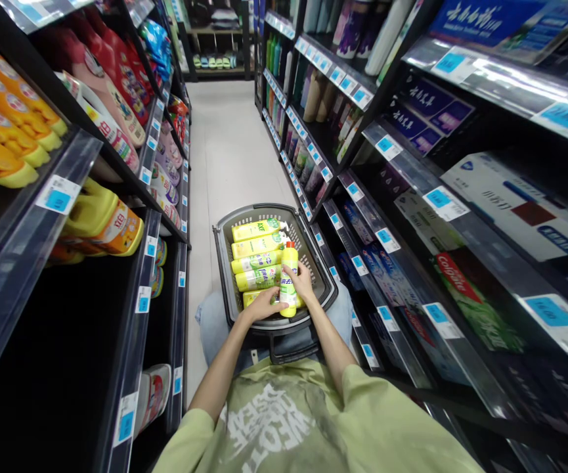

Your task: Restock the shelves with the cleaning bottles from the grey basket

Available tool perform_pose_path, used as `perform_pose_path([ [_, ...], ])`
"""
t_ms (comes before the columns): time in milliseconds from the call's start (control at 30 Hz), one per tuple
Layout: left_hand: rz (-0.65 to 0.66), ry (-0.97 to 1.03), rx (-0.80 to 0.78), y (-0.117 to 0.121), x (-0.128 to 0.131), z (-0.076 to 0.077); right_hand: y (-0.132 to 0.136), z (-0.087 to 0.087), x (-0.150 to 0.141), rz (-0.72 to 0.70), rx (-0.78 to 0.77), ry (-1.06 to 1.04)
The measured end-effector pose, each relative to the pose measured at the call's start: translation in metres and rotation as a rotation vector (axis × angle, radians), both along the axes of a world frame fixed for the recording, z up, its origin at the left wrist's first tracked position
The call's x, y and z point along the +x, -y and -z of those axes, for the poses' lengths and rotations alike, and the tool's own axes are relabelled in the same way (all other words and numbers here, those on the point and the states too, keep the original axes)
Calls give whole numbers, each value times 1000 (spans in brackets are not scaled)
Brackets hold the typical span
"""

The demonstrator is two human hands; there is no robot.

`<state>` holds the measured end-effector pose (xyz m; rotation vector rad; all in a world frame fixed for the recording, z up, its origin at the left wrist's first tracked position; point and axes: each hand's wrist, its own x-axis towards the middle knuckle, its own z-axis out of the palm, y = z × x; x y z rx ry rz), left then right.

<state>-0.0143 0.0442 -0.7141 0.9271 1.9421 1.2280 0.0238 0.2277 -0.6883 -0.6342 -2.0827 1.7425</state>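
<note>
A grey shopping basket (224,256) rests on my lap in a store aisle. Several yellow-green bottles (257,244) lie side by side in it. Both hands are closed round one yellow bottle with a red cap (288,272), which stands upright at the basket's near side. My right hand (303,281) grips it from the right. My left hand (262,306) holds it low, from the left.
Dark shelves line both sides of the aisle. Orange and yellow detergent bottles (101,220) and red pouches (116,66) fill the left shelves. Toothpaste boxes (471,295) and shampoo bottles (313,92) fill the right ones. The pale floor (229,151) runs ahead to a far rack.
</note>
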Motion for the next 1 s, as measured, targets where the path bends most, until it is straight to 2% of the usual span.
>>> perform_pose_path([
  [467, 4, -1, 0, -1, 0, 2, 1, 0, 1, -2, 27, 24],
  [767, 6, -6, -1, 0, 1, -5, 1, -2, 1, -4, 46, 29],
  [1000, 12, 1, 7, -1, 1, 1, 1, -3, 1, -12, 52, 40],
])
